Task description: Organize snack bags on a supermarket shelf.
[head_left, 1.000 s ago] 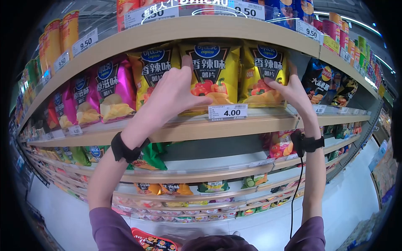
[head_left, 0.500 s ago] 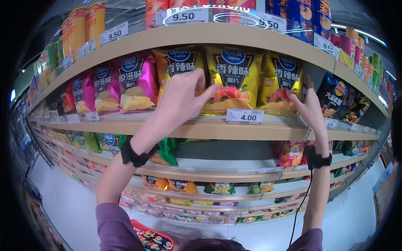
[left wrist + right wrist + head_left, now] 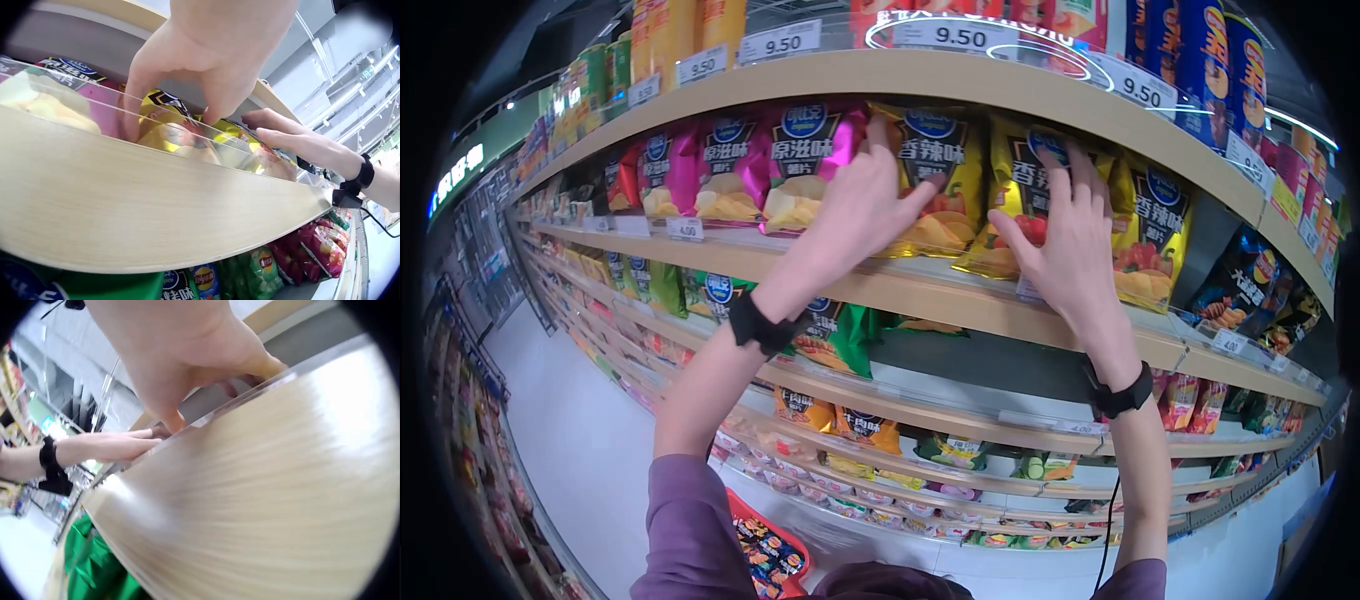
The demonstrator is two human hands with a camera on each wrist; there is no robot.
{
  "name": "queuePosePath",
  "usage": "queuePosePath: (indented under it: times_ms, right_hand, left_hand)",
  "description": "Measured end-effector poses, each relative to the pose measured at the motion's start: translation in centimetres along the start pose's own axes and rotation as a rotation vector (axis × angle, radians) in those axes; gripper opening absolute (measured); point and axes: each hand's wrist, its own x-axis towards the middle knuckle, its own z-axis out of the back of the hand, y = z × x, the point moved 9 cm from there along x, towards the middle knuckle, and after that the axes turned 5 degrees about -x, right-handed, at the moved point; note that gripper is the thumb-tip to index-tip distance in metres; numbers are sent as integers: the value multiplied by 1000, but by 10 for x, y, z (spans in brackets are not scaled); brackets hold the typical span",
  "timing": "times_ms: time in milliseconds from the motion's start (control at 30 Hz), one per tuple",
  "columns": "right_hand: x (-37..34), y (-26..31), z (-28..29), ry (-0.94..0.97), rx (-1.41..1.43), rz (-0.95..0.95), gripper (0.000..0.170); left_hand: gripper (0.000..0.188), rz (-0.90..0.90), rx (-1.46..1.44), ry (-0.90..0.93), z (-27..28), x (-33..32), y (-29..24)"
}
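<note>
Three yellow bags of chips stand side by side on the shelf (image 3: 900,283). My left hand (image 3: 855,200) straddles the left yellow bag (image 3: 956,205), fingers at its left edge and thumb across its front; the left wrist view shows the fingers reaching down behind the clear lip. Over the tilted middle yellow bag (image 3: 1020,185) lies my right hand (image 3: 1075,240), long fingers across its upper front and thumb near its left side. The right yellow bag (image 3: 1152,240) leans just beyond that hand. Its fingertips are partly hidden in the right wrist view.
Pink chip bags (image 3: 800,165) stand directly left of the yellow ones, dark chip bags (image 3: 1245,280) to the right. A wooden shelf edge (image 3: 1000,80) with tall canisters runs overhead. Green bags (image 3: 840,335) sit one level down. On the floor is a red basket (image 3: 802,555) holding packets.
The view has swung, shifting the shelf right in the picture. My right hand has moved from the right yellow bag onto the middle one, which now tilts. My left hand is now at the left bag's edge.
</note>
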Motion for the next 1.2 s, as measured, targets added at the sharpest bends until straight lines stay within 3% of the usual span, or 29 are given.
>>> queuePosePath:
  times_ms: [33, 133, 200, 400, 433, 533, 600, 800, 967, 1067, 1200]
  right_hand:
    - [2, -5, -12, 26, 15, -61, 83]
    - [7, 0, -17, 48, -89, -92, 86]
    - [5, 2, -19, 102, -59, -103, 86]
    - [-2, -1, -19, 90, 48, -35, 81]
    - [-2, 0, -18, 88, 46, -20, 80]
    - [-1, 6, -18, 98, 3, 14, 80]
    - [-2, 9, -19, 132, -86, 10, 80]
    - [-2, 0, -22, 177, 2, -46, 83]
    - [0, 2, -23, 151, -39, -35, 81]
    - [-2, -2, -19, 142, -47, -47, 78]
    - [-7, -9, -17, 100, -13, -72, 74]
  left_hand:
    - [92, 4, -42, 14, -8, 2, 3]
    - [112, 115, -2, 124, -25, 7, 15]
    - [116, 252, -177, 164, -33, 7, 25]
    - [115, 708, -552, 200, -50, 7, 56]
    - [105, 735, -587, 119, -48, 8, 59]
    - [92, 729, -945, 170, -59, 18, 57]
    - [84, 739, -935, 170, -65, 25, 67]
    - [73, 711, -951, 160, -66, 23, 75]
    - [74, 684, -757, 54, -69, 28, 105]
    - [73, 722, -692, 101, -60, 25, 95]
    - [78, 713, -871, 43, -65, 24, 95]
